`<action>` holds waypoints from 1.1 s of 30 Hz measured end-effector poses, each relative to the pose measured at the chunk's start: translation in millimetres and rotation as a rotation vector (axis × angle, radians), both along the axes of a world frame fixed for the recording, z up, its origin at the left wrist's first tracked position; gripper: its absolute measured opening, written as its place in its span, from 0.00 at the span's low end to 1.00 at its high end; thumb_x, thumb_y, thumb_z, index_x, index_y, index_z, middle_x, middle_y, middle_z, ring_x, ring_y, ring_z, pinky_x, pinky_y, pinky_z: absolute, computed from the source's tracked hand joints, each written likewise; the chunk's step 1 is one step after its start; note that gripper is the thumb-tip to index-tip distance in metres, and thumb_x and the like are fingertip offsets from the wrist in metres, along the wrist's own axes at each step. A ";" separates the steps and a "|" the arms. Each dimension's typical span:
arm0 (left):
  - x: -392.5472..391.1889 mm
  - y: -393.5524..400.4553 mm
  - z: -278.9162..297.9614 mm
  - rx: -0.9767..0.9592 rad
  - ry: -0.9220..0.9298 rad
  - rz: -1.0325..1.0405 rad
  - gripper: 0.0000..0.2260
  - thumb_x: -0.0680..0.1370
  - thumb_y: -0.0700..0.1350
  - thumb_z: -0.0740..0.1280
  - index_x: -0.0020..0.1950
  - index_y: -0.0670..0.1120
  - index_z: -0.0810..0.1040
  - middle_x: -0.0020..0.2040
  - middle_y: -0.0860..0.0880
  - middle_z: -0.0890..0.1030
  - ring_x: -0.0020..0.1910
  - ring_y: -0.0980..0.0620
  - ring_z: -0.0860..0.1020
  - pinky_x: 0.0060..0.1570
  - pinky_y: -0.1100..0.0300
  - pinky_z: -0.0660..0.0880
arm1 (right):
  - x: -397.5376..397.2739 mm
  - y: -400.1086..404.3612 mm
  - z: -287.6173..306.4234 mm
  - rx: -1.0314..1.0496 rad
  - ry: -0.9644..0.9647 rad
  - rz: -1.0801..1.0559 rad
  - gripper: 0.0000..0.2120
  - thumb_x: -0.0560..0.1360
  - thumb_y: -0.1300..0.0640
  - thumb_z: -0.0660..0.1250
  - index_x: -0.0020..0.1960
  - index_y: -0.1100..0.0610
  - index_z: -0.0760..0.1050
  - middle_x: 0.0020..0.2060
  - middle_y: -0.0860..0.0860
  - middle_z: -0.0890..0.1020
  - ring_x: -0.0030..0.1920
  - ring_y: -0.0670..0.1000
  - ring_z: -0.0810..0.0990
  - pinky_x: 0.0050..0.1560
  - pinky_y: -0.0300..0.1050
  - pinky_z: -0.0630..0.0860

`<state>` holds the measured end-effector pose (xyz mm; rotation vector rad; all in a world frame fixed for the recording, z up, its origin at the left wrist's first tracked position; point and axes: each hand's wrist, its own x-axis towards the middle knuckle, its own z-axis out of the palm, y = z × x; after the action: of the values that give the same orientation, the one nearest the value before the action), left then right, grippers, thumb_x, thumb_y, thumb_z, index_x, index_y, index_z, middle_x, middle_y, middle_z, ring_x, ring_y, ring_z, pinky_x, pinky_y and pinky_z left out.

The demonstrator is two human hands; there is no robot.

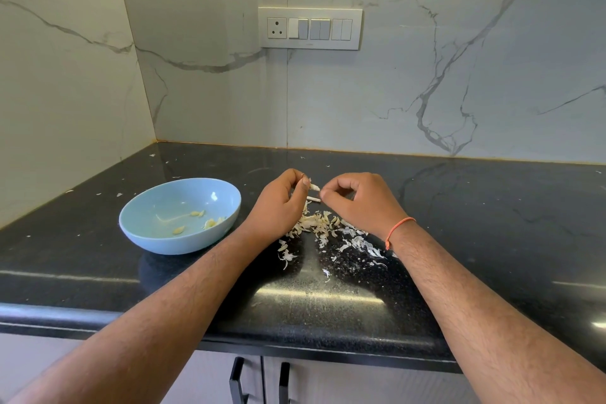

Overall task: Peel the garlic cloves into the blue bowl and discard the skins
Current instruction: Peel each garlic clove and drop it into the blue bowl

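With the left hand [278,200] pinching the garlic clove [314,187] right of the blue bowl [178,216], the right hand [357,200], fingers pinched, should strip skin gently.

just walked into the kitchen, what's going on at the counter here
A person is peeling garlic over a black countertop. The left hand pinches a small clove while the right hand pinches at its skin. A pile of loose skins lies on the counter beneath the hands. The blue bowl to the left holds a few peeled cloves.
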<state>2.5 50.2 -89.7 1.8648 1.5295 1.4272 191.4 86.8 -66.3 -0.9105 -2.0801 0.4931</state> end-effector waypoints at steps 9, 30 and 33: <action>2.1 -2.5 3.6 -0.065 0.042 -0.045 0.10 0.88 0.48 0.58 0.52 0.47 0.76 0.35 0.54 0.74 0.30 0.62 0.70 0.33 0.66 0.68 | -2.7 8.0 -3.8 -0.060 0.066 0.045 0.03 0.76 0.50 0.77 0.47 0.49 0.88 0.39 0.41 0.87 0.40 0.41 0.84 0.43 0.36 0.79; 3.1 -7.6 1.0 0.135 0.327 0.107 0.08 0.88 0.47 0.59 0.51 0.47 0.73 0.45 0.53 0.74 0.41 0.57 0.73 0.38 0.63 0.65 | -6.0 4.8 -2.2 -0.004 0.122 -0.032 0.03 0.72 0.51 0.81 0.43 0.49 0.88 0.31 0.41 0.84 0.32 0.37 0.80 0.35 0.28 0.72; 5.9 -8.3 1.7 0.082 0.205 0.087 0.09 0.88 0.47 0.58 0.52 0.47 0.73 0.42 0.53 0.75 0.37 0.57 0.71 0.36 0.63 0.65 | -3.4 6.5 -1.2 -0.073 0.151 0.055 0.03 0.72 0.52 0.81 0.43 0.49 0.88 0.34 0.43 0.86 0.35 0.39 0.81 0.39 0.33 0.76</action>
<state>8.4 41.9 -88.0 2.0725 1.6887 1.3906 188.0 93.3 -67.5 -0.8331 -1.9644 0.6501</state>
